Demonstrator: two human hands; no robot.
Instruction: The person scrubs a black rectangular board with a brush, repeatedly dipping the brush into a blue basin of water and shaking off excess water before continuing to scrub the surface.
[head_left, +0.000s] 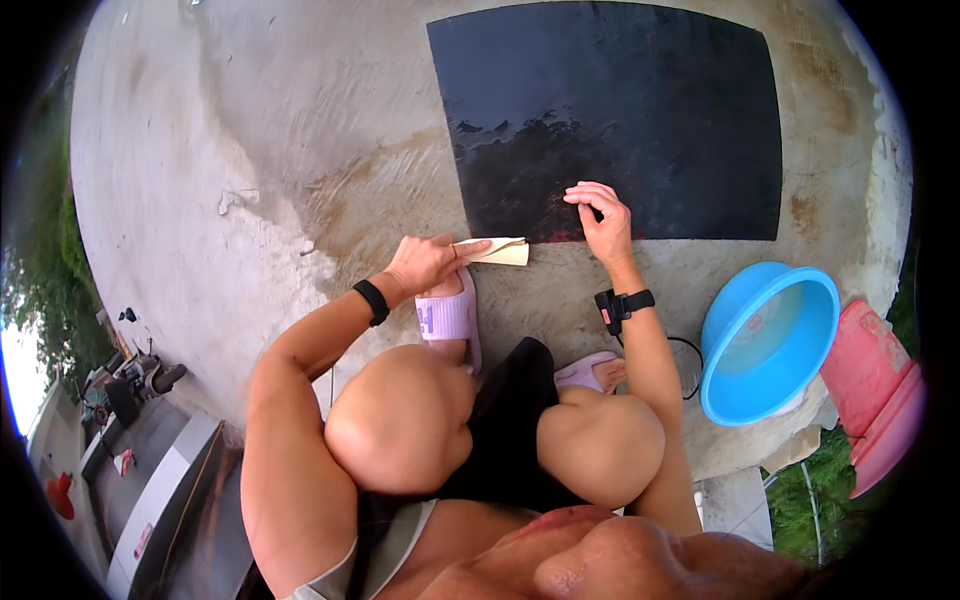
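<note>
A dark rectangular sheet lies flat on the concrete, with a wet, shiny patch and reddish traces on its near part. My left hand holds a folded, cream-coloured piece, perhaps cloth or paper, at the sheet's near left edge, just above a lilac slipper. Over the near part of the sheet is my right hand, its fingers curled with the thumb apart from them and nothing visible between them. Dark bands circle both wrists; the right one carries a small black device with a cable.
A blue plastic basin with some cloudy liquid stands at the right, beside a red plastic bucket or tub. At the far left are a parked motorcycle, a low wall and greenery. Stained concrete surrounds the sheet.
</note>
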